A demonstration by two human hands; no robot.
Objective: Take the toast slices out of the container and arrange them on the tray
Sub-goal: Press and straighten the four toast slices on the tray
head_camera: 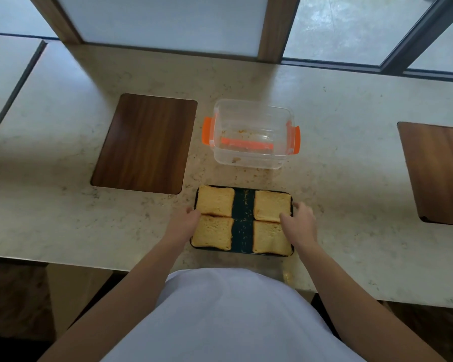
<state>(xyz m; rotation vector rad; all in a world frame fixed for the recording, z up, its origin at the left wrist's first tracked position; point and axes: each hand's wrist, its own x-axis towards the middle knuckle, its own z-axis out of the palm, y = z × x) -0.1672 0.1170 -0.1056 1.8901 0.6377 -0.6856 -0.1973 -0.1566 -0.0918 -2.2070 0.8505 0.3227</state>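
toast slices point(242, 220), four in all, lie flat on the dark tray point(243, 205) nearest the body, the left hand point(187, 218) at nine o'clock and the right hand point(298, 218) at three, fingers curled on its edges. nudge them evenly so none overlaps. farther off at twelve, the container point(251, 134) looks empty.

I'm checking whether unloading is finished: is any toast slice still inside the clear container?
No. The container holds only crumbs, and all four toast slices lie on the tray.
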